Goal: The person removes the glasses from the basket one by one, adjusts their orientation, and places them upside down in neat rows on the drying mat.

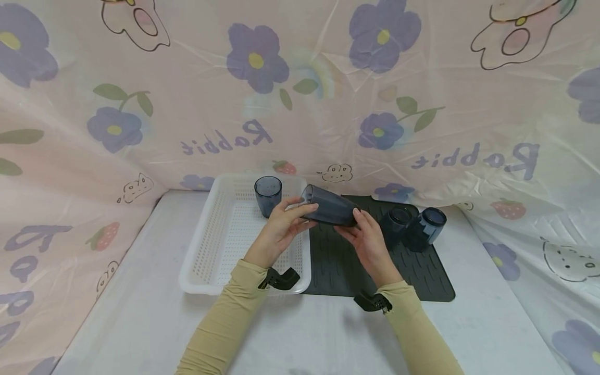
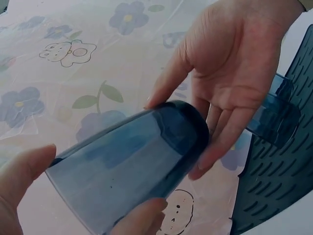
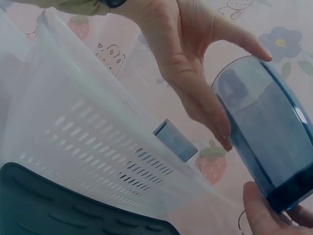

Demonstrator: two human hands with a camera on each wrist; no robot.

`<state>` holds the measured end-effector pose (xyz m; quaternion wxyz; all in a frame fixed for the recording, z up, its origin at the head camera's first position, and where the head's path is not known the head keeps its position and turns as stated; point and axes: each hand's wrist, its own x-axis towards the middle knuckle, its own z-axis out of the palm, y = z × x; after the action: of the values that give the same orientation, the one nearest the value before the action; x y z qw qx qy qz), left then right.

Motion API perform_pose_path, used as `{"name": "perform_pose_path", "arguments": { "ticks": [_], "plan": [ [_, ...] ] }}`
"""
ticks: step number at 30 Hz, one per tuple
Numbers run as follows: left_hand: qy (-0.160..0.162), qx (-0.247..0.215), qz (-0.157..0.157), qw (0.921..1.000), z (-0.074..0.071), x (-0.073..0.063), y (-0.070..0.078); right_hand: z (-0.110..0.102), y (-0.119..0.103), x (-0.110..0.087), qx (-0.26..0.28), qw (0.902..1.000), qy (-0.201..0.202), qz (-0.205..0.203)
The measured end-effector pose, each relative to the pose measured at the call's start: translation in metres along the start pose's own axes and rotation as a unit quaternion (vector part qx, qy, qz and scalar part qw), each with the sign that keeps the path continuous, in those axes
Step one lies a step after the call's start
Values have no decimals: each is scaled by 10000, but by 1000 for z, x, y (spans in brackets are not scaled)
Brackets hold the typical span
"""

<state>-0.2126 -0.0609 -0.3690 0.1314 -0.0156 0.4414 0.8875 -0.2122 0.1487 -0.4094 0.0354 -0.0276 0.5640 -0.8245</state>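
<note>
Between both hands, a tall blue tinted drinking glass (image 1: 330, 205) is held tilted on its side above the mat, its mouth toward the left. My left hand (image 1: 279, 229) pinches it near the rim with thumb and fingers. Around the thick base, my right hand (image 1: 367, 242) grips with thumb and fingertips. The left wrist view shows the glass (image 2: 132, 156) with fingers at both ends. Another blue glass (image 1: 269, 196) stands upright in the white basket (image 1: 197, 260). Two more glasses, one (image 1: 396, 223) beside the other (image 1: 425, 229), are on the dark mat at the right.
A dark ridged drying mat (image 1: 333, 265) lies right of the basket on the white table (image 1: 140, 312). Patterned plastic sheeting (image 1: 300, 104) rises behind and at both sides. The basket's perforated wall (image 3: 98, 142) shows in the right wrist view.
</note>
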Motion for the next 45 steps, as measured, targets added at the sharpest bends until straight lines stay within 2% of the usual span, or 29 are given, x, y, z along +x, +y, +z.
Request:
{"name": "perform_pose_path", "arguments": {
  "ticks": [12, 20, 31, 45],
  "plan": [
    [-347, 319, -249, 9986, -7, -3, 9, 2, -17, -4, -52, 9998, 199, -65],
    [-235, 676, -187, 9973, -13, -2, 11, -4, -24, -6, -89, 9994, 331, 79],
    [-316, 424, -211, 9984, -25, -7, 19, -16, -31, -8, -148, 9986, 501, -28],
    [-198, 258, -114, 9994, -38, -7, 34, -27, -38, -10, -327, 9973, 538, -371]
  ]
}}
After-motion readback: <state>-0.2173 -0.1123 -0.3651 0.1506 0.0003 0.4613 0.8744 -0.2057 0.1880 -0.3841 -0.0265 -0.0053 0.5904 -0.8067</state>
